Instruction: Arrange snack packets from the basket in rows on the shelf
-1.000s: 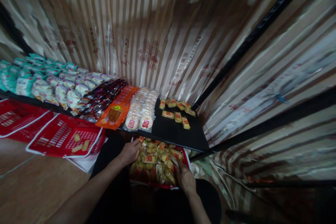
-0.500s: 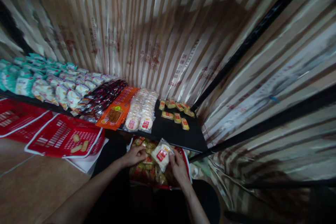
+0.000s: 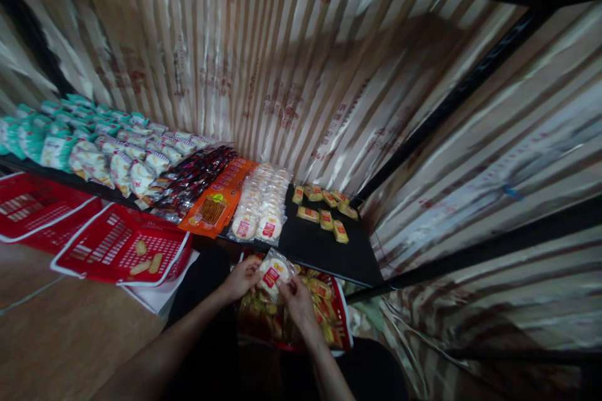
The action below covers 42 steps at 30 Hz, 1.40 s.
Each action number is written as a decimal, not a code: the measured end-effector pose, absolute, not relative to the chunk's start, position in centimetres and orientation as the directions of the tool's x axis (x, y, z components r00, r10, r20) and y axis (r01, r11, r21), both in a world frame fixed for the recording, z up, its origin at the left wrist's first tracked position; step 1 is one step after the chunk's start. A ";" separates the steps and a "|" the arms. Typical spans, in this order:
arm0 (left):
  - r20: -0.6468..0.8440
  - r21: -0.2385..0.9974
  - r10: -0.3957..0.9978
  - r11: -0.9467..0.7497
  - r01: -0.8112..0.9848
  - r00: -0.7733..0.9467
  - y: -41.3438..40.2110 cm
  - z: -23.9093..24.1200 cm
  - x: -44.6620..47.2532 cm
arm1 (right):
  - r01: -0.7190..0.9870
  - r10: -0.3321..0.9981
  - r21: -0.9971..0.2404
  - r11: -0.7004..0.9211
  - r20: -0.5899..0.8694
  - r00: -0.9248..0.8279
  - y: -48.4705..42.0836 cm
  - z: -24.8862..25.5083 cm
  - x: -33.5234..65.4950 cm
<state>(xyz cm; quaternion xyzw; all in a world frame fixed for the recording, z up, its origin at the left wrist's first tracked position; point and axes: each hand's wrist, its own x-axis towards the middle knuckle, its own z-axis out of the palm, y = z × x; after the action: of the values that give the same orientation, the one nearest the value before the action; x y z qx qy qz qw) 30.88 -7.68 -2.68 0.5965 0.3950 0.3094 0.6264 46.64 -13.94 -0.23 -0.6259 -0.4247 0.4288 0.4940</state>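
Between my two hands is a clear-wrapped packet of round white rice crackers [image 3: 274, 273] with a red label. My left hand [image 3: 243, 278] pinches its left edge, and the fingers of my right hand [image 3: 298, 302] close on its lower right side. Under them stands a red basket [image 3: 347, 319] filled with small yellow-wrapped snacks [image 3: 324, 301], partly hidden by my hands and arms. Just beyond, two rows of similar rice cracker packets [image 3: 261, 200] lie on the black shelf [image 3: 305, 244].
Several yellow-wrapped snacks [image 3: 326, 220] lie loose on the shelf's right part. Orange packets [image 3: 219, 200], dark packets [image 3: 192, 178] and white and green bags [image 3: 84, 144] fill the left. Red baskets [image 3: 117, 244] sit on the floor. A black post [image 3: 451, 106] rises at the right.
The rice cracker packet has moved left and slightly up with my right hand. My left hand, earlier over the basket's snacks, now grips the packet's left edge. The view has shifted slightly.
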 end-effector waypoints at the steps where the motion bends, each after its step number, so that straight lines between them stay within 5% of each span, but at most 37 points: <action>1: -0.088 0.993 0.885 0.043 0.107 0.458 -7.7 -2.5 30.8 | 0.140 0.953 -0.981 -0.134 -0.089 0.291 -13.4 0.0 46.5; 6: 0.390 0.791 0.904 -0.427 0.438 0.176 -6.5 -0.8 30.0 | 0.282 0.967 -0.958 -0.048 0.025 0.252 -9.8 1.1 46.6; 10: 0.556 0.555 0.827 -0.443 0.704 0.082 -4.1 0.0 29.0 | 0.551 0.961 -0.833 -0.048 0.112 0.253 -6.7 1.7 47.0; 18: 0.512 0.379 0.832 -0.440 0.814 0.212 -2.7 -0.4 28.3 | 0.839 0.947 -0.525 -0.146 0.171 0.272 -4.2 2.2 46.7; 25: 0.490 0.419 0.854 -0.406 0.812 0.174 -2.4 -0.2 28.4 | 0.831 0.955 -0.539 -0.137 0.151 0.256 -3.3 1.7 47.3; 34: 0.483 0.425 0.856 -0.413 0.806 0.184 -2.6 -0.1 28.2 | 0.758 0.886 -0.648 -0.074 0.306 0.348 -4.1 1.5 45.4; 42: 0.489 0.425 0.850 -0.426 0.799 0.194 -2.5 -0.4 28.2 | 0.894 0.895 -0.448 0.003 0.400 0.197 -5.9 -0.4 42.6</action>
<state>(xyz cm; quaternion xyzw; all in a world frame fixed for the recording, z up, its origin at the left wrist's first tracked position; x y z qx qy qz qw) 28.19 -2.51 -0.42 0.7717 0.5343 0.3430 0.0376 42.59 -5.90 -0.43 -0.7059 -0.6336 0.0009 0.3167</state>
